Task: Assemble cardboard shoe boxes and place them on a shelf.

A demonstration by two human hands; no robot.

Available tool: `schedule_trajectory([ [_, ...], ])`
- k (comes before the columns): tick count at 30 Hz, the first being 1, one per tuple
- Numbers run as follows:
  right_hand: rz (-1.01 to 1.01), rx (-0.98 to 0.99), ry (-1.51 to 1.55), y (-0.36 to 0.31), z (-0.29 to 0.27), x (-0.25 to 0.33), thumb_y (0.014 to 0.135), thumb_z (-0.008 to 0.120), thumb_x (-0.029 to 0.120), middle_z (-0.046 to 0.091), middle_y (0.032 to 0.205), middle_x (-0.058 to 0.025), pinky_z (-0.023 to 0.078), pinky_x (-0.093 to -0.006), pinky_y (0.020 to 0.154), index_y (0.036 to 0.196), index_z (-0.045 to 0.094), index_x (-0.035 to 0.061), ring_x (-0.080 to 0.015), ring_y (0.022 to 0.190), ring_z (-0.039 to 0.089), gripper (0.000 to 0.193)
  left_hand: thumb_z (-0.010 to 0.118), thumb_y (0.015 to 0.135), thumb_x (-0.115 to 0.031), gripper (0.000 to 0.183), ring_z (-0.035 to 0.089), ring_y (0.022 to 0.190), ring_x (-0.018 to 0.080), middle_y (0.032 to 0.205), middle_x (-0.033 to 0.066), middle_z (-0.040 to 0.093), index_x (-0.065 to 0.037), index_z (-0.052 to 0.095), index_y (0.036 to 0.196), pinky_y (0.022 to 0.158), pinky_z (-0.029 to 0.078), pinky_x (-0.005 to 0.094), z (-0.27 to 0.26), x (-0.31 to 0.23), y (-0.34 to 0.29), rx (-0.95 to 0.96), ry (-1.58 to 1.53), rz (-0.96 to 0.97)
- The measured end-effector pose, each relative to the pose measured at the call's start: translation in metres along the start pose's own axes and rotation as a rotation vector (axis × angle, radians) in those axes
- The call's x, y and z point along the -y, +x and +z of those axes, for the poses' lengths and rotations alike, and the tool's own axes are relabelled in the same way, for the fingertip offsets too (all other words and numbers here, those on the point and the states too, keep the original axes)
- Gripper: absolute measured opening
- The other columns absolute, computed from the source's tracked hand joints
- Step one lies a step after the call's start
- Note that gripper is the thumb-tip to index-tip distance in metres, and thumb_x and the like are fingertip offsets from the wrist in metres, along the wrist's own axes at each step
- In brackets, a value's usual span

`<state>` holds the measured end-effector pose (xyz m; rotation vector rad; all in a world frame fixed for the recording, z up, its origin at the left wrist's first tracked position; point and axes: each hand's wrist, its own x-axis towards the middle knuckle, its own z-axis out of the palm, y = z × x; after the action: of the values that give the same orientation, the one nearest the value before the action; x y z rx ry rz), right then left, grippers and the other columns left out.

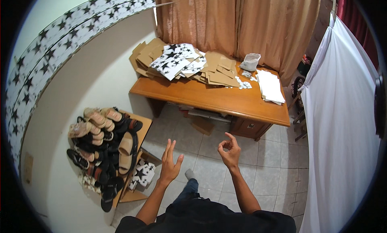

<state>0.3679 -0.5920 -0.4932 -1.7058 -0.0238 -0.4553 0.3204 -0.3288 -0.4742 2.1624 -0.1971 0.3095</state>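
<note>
Both arms reach out in front of my body, above the tiled floor. My left hand [171, 163] is open, its fingers stretched up and the thumb held away from them; nothing lies in it. At the right, my right hand [230, 153] has thumb and forefinger bent together into a ring, with no object visible between them. Neither hand touches anything. Ahead of them stands a brown wooden desk [181, 95], out of contact with either hand. Flat brown cardboard pieces [219, 73] and star-patterned white sheets [174, 60] are heaped on it.
Left of me, a wooden shelf [143, 126] carries many sandals and shoes [125, 148], with star-patterned material [143, 173] below. White papers [269, 86], scraps [244, 84] and a whitish bag [250, 62] occupy the desk's right side. A white cloth [342, 112] hangs at right; brown curtains [258, 27] hang behind.
</note>
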Motion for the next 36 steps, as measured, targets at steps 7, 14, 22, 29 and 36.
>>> schedule_trajectory([
  [7, -0.087, 0.027, -0.209, 0.115, 0.021, -0.026, 0.078, 0.068, -0.001, 0.068, 0.081, -0.0048, 0.057, -0.0291, 0.075, 0.134, 0.058, 0.0014, -0.0118, 0.075, 0.066, 0.057, 0.059, 0.101, -0.037, 0.067, 0.034, 0.144, 0.0448, 0.162, 0.0278, 0.025, -0.002, 0.036, 0.153, 0.118, 0.027, 0.0523, 0.029, 0.034, 0.136, 0.021, 0.010, 0.054],
  [14, -0.102, 0.042, -0.099, 0.227, 0.064, -0.059, 0.084, 0.068, -0.005, 0.067, 0.081, -0.0037, 0.055, -0.0282, 0.079, 0.154, 0.037, 0.0041, -0.0110, 0.075, 0.065, 0.077, 0.058, 0.101, -0.040, 0.069, 0.032, 0.146, 0.0449, 0.163, 0.0278, 0.022, -0.002, 0.034, 0.154, 0.119, 0.024, 0.0528, 0.045, 0.050, 0.255, 0.031, 0.003, 0.058],
  [22, -0.163, 0.165, -0.142, 0.346, 0.098, -0.123, 0.083, 0.071, -0.003, 0.072, 0.088, -0.0103, 0.059, -0.0329, 0.078, 0.155, 0.034, 0.0040, -0.0192, 0.082, 0.073, 0.081, 0.057, 0.101, -0.043, 0.072, 0.028, 0.147, 0.0456, 0.163, 0.0282, 0.020, -0.002, 0.032, 0.155, 0.119, 0.025, 0.0536, 0.077, 0.073, 0.365, 0.025, 0.053, -0.031],
  [29, -0.059, 0.291, 0.091, 0.455, 0.132, -0.177, 0.083, 0.069, -0.005, 0.065, 0.081, -0.0036, 0.056, -0.0286, 0.078, 0.152, 0.040, 0.0026, -0.0121, 0.078, 0.065, 0.076, 0.057, 0.102, -0.042, 0.070, 0.027, 0.149, 0.0440, 0.164, 0.0266, 0.020, -0.003, 0.033, 0.155, 0.119, 0.026, 0.0510, 0.104, 0.086, 0.457, -0.038, 0.121, -0.120],
  [36, 0.172, 0.448, 0.386, 0.533, 0.164, -0.195, 0.090, 0.074, 0.000, 0.072, 0.113, -0.0125, 0.052, -0.0233, 0.075, 0.157, 0.032, 0.0057, -0.0110, 0.093, 0.066, 0.079, 0.059, 0.101, -0.038, 0.069, 0.029, 0.146, 0.0464, 0.163, 0.0278, 0.019, -0.002, 0.033, 0.154, 0.118, 0.027, 0.0526, 0.119, 0.104, 0.506, -0.149, 0.165, -0.222],
])
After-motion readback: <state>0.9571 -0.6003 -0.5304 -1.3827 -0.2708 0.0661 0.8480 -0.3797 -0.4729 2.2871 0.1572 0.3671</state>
